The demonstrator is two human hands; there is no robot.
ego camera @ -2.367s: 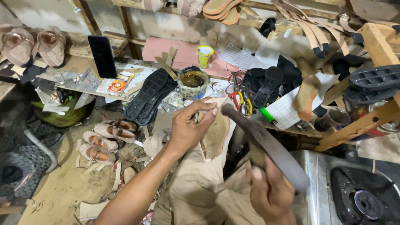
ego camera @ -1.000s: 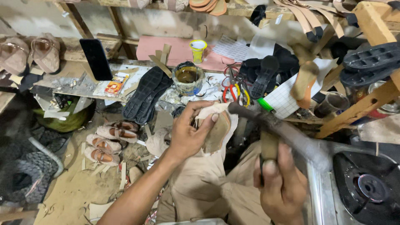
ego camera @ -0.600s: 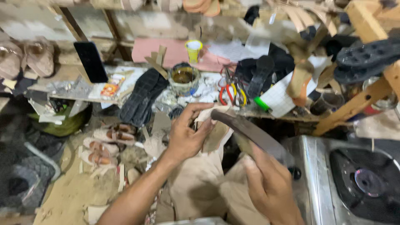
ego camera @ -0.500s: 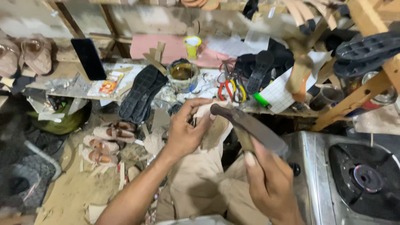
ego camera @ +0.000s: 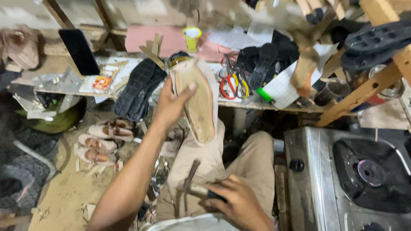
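Fingers of left hand (ego camera: 171, 105) wrap the tan sole's (ego camera: 198, 100) left edge.

Workbench across the top of the frame, floor at lower left, stove at lower right.

At centre, the left hand (ego camera: 171, 105) holds up a shoe sole (ego camera: 198, 100) before the bench (ego camera: 55, 77); low in the frame, the right hand (ego camera: 239, 205) grips a tool (ego camera: 190, 179) over the person's lap. On the bench, a phone (ego camera: 79, 51) leans at upper left, treaded soles (ego camera: 139, 87) lie just left of the held sole, a cup (ego camera: 192, 39) stands behind it, and scissors (ego camera: 231, 81) lie to its right. Sandals (ego camera: 102, 139) lie on the floor under the bench at left. The gas stove (ego camera: 342, 179) fills the lower right, beside the right knee.
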